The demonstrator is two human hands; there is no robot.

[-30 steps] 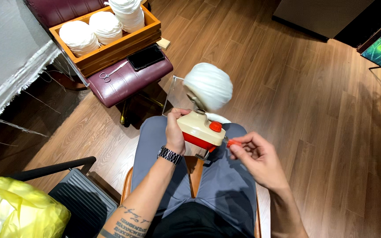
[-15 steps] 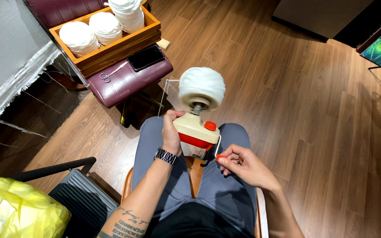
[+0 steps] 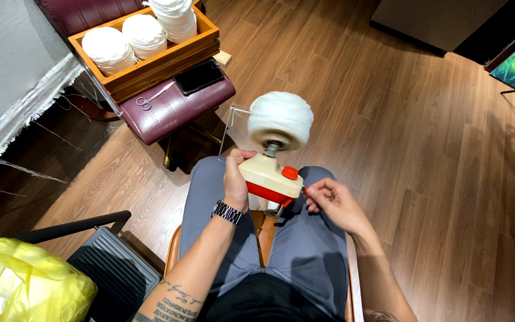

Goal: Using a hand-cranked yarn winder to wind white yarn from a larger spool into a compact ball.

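Observation:
A cream and red hand-cranked yarn winder point(image 3: 270, 176) stands between my knees, clamped to the wooden seat. A big ball of white yarn point(image 3: 280, 119) sits tilted on its spindle. My left hand point(image 3: 235, 180) grips the left side of the winder's body, beside the thin wire yarn guide point(image 3: 228, 128). My right hand point(image 3: 331, 201) is closed on the small crank handle at the winder's right side. A metal watch is on my left wrist.
A maroon padded stool point(image 3: 174, 107) ahead carries a wooden tray point(image 3: 150, 65) with several white yarn balls, scissors point(image 3: 150, 99) and a dark phone point(image 3: 199, 76). A yellow plastic bag point(image 3: 25, 286) and a black case point(image 3: 111, 274) lie at lower left. White cloth hangs at left.
My right hand has circled with the crank handle, down and back toward the winder. The yarn ball has turned and swung from the right to the middle.

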